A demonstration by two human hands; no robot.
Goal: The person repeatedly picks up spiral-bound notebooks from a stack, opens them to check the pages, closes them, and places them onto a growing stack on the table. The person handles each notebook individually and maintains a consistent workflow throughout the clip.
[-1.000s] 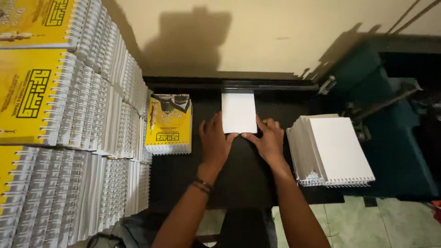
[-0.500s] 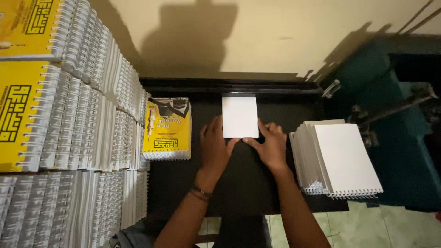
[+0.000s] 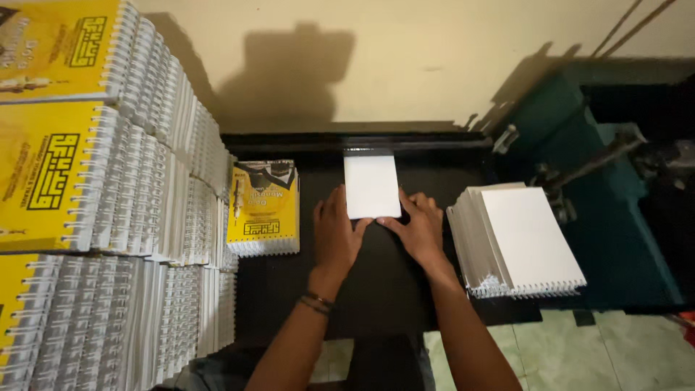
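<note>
While both hands rest flat, the left hand [image 3: 339, 235] and right hand [image 3: 418, 226] press open fingers against the white pad [image 3: 371, 185] on the black table [image 3: 376, 289].

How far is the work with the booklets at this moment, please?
Done: many yellow spiral-bound booklets are stacked at the left, with one on the black table. In hand: left hand and right hand press a white block. Left: a white stack waits at the right.

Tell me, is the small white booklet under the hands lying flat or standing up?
Flat: the white booklet lies face up on the black table.
</note>
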